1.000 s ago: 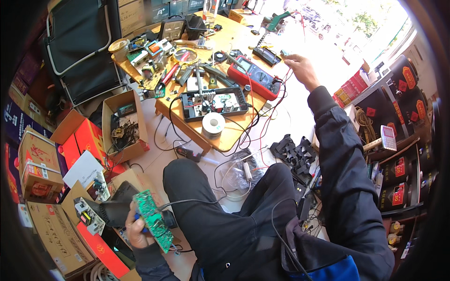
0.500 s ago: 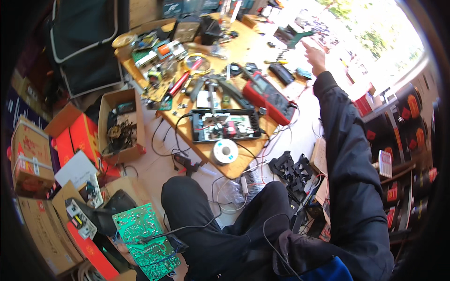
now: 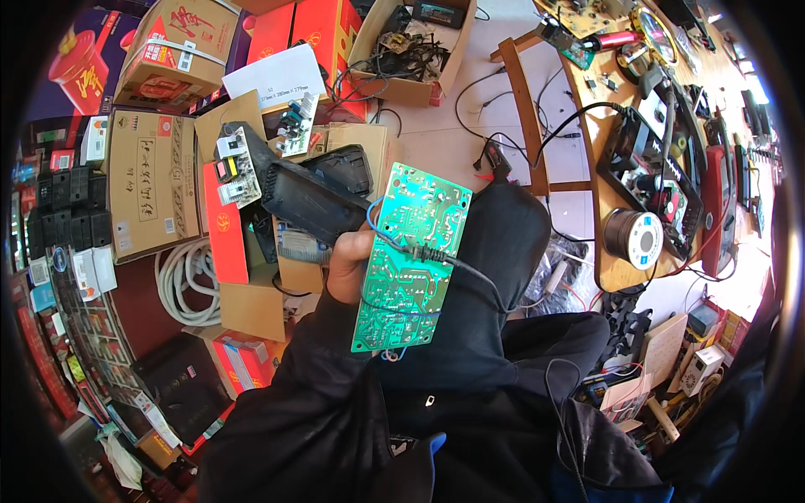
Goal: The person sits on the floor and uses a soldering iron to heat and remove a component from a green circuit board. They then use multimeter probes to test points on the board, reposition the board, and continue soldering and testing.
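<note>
My left hand (image 3: 347, 261) is closed on the left edge of a green circuit board (image 3: 401, 295), which stands tilted above my lap with its soldered side showing. A black cable (image 3: 482, 283) with a strain-relief sleeve lies across the board and runs off over my leg. Blue wires loop round the board's upper left side and stick out at its bottom. Behind the hand lies an empty-looking black plastic housing (image 3: 314, 199). My right hand is out of sight; only dark sleeve shows at the lower right.
Right of me, a wooden table (image 3: 605, 239) bears a solder spool (image 3: 635, 238), an opened black device (image 3: 650, 159) and a red multimeter (image 3: 719, 210). Cardboard boxes (image 3: 155, 197) crowd the left, with a coiled white hose (image 3: 186, 281). Another carton (image 3: 394, 88) holds tangled cables.
The view has swung left, bringing the circuit board and my left hand toward the middle. My right hand, earlier stretched out over the far right of the table, has left the picture.
</note>
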Action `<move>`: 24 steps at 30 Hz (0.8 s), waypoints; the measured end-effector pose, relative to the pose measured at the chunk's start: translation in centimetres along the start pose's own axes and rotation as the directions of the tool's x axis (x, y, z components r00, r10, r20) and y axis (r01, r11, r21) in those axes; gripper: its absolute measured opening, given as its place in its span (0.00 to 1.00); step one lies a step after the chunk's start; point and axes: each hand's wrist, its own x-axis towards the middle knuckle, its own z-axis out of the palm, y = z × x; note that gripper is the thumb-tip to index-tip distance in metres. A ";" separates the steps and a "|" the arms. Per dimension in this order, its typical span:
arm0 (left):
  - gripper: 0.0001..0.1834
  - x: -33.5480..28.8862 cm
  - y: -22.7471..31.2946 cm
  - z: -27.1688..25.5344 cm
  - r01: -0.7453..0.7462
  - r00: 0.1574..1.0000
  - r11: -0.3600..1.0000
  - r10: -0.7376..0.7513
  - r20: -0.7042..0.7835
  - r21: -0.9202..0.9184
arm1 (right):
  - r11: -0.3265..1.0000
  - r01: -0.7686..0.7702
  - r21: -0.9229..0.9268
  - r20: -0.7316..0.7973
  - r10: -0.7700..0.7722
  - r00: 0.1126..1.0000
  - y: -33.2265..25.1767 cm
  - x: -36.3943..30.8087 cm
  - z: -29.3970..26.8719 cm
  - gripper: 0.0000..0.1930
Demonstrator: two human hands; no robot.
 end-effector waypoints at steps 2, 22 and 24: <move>0.44 0.4 0.1 0.1 0.005 1.000 0.999 -0.004 -0.015 0.054 | 1.000 -0.014 -0.026 -0.018 0.014 1.000 0.8 -3.3 -2.3 0.19; 0.29 -2.7 -2.8 2.9 -0.378 0.892 0.562 0.433 0.127 0.736 | 1.000 -0.026 0.004 -0.152 0.026 0.988 0.9 -26.9 -17.4 0.17; 0.29 -3.5 -3.3 3.3 -0.391 0.883 0.449 0.430 0.190 0.803 | 0.998 0.023 0.067 -0.157 -0.012 0.988 -1.1 -27.7 -17.5 0.17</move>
